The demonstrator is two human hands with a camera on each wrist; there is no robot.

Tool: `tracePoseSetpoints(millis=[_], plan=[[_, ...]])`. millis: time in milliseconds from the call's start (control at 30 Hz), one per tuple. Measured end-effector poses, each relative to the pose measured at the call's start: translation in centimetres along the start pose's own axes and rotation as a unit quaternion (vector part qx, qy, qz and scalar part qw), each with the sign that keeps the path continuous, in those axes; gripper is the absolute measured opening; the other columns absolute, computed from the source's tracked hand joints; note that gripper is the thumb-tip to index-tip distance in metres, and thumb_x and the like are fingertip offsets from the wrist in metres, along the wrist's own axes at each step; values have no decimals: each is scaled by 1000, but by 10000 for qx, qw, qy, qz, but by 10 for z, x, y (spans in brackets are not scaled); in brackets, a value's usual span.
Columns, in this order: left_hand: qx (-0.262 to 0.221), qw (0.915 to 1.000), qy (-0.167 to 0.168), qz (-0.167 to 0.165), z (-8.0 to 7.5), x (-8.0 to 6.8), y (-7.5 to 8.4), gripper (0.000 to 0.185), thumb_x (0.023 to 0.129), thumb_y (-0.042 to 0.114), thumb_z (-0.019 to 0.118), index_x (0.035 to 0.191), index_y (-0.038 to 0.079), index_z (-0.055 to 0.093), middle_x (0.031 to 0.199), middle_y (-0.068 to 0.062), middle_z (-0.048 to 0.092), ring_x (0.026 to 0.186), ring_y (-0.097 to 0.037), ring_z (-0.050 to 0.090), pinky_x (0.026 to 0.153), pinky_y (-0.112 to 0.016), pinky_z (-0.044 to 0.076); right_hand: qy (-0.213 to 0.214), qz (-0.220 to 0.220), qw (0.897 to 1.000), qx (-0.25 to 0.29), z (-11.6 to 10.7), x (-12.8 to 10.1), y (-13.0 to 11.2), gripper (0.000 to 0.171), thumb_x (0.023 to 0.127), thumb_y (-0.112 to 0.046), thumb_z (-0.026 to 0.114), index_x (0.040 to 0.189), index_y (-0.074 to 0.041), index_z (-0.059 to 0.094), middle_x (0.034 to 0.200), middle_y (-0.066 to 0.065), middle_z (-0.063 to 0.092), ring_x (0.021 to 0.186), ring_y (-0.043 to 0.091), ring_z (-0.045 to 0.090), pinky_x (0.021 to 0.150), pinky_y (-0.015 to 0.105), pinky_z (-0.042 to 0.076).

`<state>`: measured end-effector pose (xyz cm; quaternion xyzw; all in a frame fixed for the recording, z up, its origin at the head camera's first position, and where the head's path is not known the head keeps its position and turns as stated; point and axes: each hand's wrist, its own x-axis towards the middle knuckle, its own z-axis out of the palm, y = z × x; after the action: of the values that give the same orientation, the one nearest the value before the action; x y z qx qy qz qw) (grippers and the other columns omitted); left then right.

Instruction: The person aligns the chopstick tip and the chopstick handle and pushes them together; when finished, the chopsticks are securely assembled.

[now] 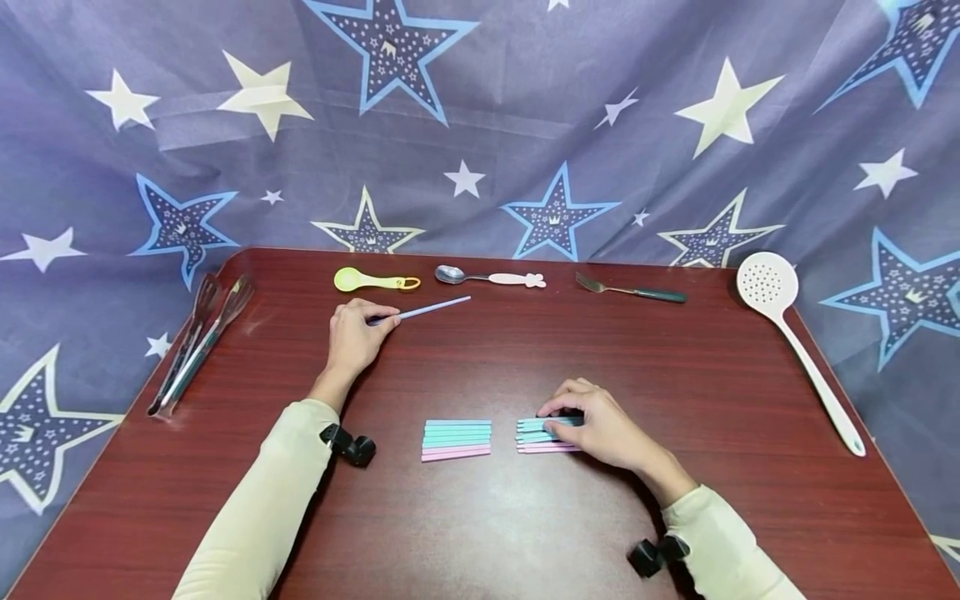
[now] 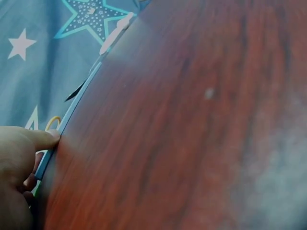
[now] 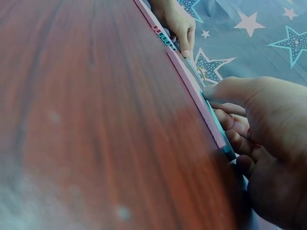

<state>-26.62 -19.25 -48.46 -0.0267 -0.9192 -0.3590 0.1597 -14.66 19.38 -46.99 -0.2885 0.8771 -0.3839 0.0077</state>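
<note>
Near the back of the table my left hand [image 1: 356, 336] pinches one end of a slim blue stick [image 1: 437, 307] between thumb and fingers. The stick lies low over the wood, pointing right; in the left wrist view this blue stick [image 2: 79, 103] runs away from the thumb. My right hand [image 1: 603, 423] is at the right-hand row of short sticks [image 1: 534, 437], teal above and pink below. Its thumb and index finger pinch at a teal stick, and the hand hides the row's right ends. A matching left-hand row of teal and pink sticks [image 1: 457, 440] lies beside it.
Along the back edge lie a yellow measuring spoon [image 1: 367, 281], a spoon with a white handle [image 1: 491, 277] and a fork [image 1: 630, 289]. A white skimmer [image 1: 806, 358] lies at the right edge, tongs [image 1: 197, 350] at the left. A star-patterned curtain [image 1: 480, 125] hangs behind.
</note>
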Motion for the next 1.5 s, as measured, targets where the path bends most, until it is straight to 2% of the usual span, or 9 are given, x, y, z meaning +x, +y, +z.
tracePoseSetpoints(millis=[300,467,567,767,933,1033,1167,1300,1500], plan=[[-25,9999,-119,-2,-4,1,2,20,90,17,79,108,8,82,116,-19,74,112,-45,57,106,-57,34,9,-57,10000,-11,0,0,0,15,86,-11,80,100,-17,80,94,-5,70,94,10,60,84,30,50],[-367,9993,-32,-21,-14,-5,19,28,92,19,78,117,7,78,121,-19,72,117,-41,60,111,-58,32,18,-59,10000,-21,-1,-1,1,15,87,-11,80,100,-17,80,95,-5,71,96,10,60,85,29,49],[-590,9982,-123,74,-20,-13,35,27,92,21,78,117,11,79,120,-16,73,110,-35,66,103,-53,40,65,-74,9999,-22,-1,-1,1,15,86,-11,80,100,-17,80,95,-5,71,96,10,60,85,30,49],[-867,9951,-429,220,-27,-33,58,24,94,25,77,116,17,80,117,-6,76,97,-20,69,82,-31,51,65,-29,10000,14,0,-2,3,15,87,-11,80,100,-19,81,95,-8,70,96,9,59,84,30,49],[-1055,9894,-875,479,-26,-54,71,20,95,24,77,113,17,81,113,0,77,103,-14,67,83,-29,51,57,26,9999,110,2,-1,4,15,88,-11,80,99,-21,80,95,-10,70,96,9,59,84,30,48],[-1164,9828,-1274,660,-20,-68,76,18,95,23,76,112,17,81,110,2,77,97,-12,66,79,-30,51,66,63,9999,138,1,-1,4,16,88,-10,80,99,-21,80,94,-11,70,95,9,59,84,30,48],[-1238,9721,-1817,820,-10,-85,78,17,96,22,75,111,19,81,107,6,76,89,-7,63,75,-24,49,57,127,9998,138,1,-1,2,15,87,-11,80,98,-22,80,94,-11,70,95,9,59,84,29,48],[-1313,9630,-2186,876,-2,-95,76,14,94,20,76,107,22,81,104,11,75,87,-6,62,76,-23,50,74,191,9996,185,1,0,0,16,86,-11,81,97,-22,80,94,-11,70,95,9,59,84,29,47],[-950,9539,-2521,1325,2,-103,71,17,92,24,78,109,25,81,112,11,71,105,-10,66,90,-34,53,89,291,9992,259,2,-1,1,16,86,-10,81,96,-23,80,94,-12,70,95,9,59,84,28,48]])
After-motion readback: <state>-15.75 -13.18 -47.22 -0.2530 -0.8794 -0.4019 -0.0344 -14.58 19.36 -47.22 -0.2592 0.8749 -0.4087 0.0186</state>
